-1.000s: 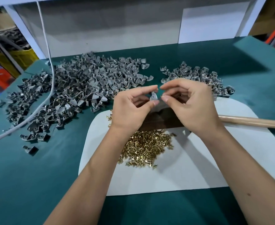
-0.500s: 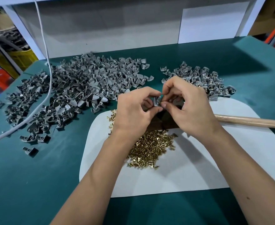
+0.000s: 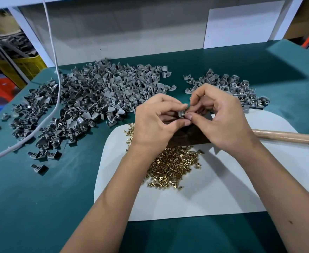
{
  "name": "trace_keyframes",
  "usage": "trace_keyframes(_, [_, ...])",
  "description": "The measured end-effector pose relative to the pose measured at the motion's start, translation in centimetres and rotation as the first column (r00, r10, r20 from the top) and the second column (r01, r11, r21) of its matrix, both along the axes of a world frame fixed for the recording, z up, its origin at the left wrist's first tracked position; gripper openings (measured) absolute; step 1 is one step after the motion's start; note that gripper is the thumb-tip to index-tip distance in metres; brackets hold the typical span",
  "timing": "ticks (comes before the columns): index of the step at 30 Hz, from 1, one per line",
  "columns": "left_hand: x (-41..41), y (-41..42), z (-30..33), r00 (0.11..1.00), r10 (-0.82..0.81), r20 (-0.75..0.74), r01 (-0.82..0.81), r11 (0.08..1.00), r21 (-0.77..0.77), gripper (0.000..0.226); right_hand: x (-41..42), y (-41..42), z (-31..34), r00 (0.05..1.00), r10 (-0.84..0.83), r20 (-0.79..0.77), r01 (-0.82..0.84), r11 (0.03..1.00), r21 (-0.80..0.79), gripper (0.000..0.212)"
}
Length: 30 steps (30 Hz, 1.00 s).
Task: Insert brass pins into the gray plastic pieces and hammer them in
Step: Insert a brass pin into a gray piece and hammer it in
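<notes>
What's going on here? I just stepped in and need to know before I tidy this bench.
A person is fitting pins into small plastic parts. Both hands, left hand and right hand, pinch one gray piece between their fingertips above the white mat. A heap of brass pins lies on the mat, a big pile of gray pieces sits to the left, and the hammer lies untouched.
</notes>
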<state>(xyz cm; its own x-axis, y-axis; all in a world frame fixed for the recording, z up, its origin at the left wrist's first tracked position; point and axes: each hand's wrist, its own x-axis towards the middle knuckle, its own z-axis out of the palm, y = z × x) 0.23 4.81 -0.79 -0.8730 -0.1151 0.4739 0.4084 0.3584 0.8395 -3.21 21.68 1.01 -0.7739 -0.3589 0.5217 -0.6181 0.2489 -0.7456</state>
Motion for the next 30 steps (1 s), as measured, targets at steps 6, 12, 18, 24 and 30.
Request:
trace_keyframes(6, [0.12, -0.26, 0.13, 0.999, -0.034, 0.042, 0.032, 0.999, 0.038, 0.041, 0.04, 0.05, -0.02, 0.999, 0.02, 0.049, -0.018, 0.999, -0.038, 0.026])
trace_keyframes(12, [0.42, -0.44, 0.53, 0.999, 0.007, 0.034, -0.006, 1.0, -0.019, 0.042, 0.27, -0.09, 0.17, 1.0, 0.016, 0.026, -0.017, 1.0, 0.014, 0.028])
trace_keyframes(18, [0.52, -0.38, 0.41, 0.999, 0.029, 0.045, -0.027, 0.999, -0.032, 0.036, 0.81, -0.36, 0.21, 0.998, -0.033, -0.061, 0.038, 0.995, 0.088, 0.028])
trace_keyframes(24, [0.32, -0.21, 0.14, 0.998, 0.056, 0.023, -0.053, 0.994, -0.094, 0.032, 0.61, -0.46, -0.16, 0.99, -0.064, -0.122, 0.08, 0.989, 0.128, 0.03])
trace_keyframes(30, [0.3, -0.44, 0.14, 0.994, 0.033, 0.109, -0.036, 0.999, 0.024, 0.037, 0.38, -0.14, -0.36, 0.997, -0.056, -0.062, 0.063, 0.991, 0.114, 0.022])
